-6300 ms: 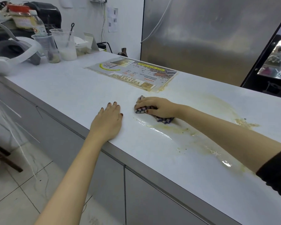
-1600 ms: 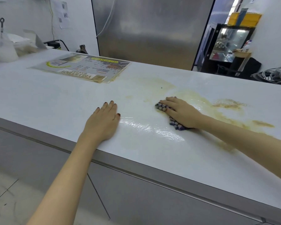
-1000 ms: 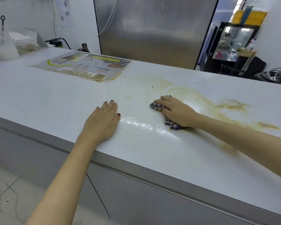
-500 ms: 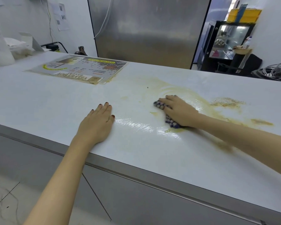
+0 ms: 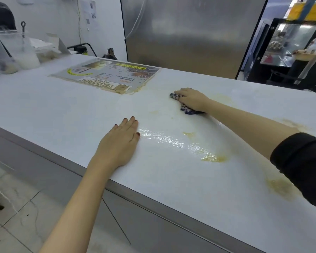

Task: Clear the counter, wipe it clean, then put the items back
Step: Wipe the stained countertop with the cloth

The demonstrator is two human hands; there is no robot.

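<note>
My right hand point(image 5: 192, 99) presses a blue-and-white checked cloth point(image 5: 187, 110) flat on the white counter point(image 5: 62, 115), far across it, just right of a laminated menu sheet point(image 5: 108, 75). Most of the cloth is hidden under the palm. My left hand point(image 5: 119, 145) lies flat on the counter near its front edge, fingers together, holding nothing. Yellowish-brown smears point(image 5: 212, 157) and a wet sheen lie between and right of the hands.
Clear plastic cups point(image 5: 22, 50) with spoons stand at the counter's far left end. A steel fridge door point(image 5: 190, 33) rises behind the counter. A dark display cabinet point(image 5: 288, 44) stands at the back right. Tiled floor lies below left.
My right hand has slid the cloth away from me, toward the menu sheet. The smear it covered looks thinner. My left hand stays planted.
</note>
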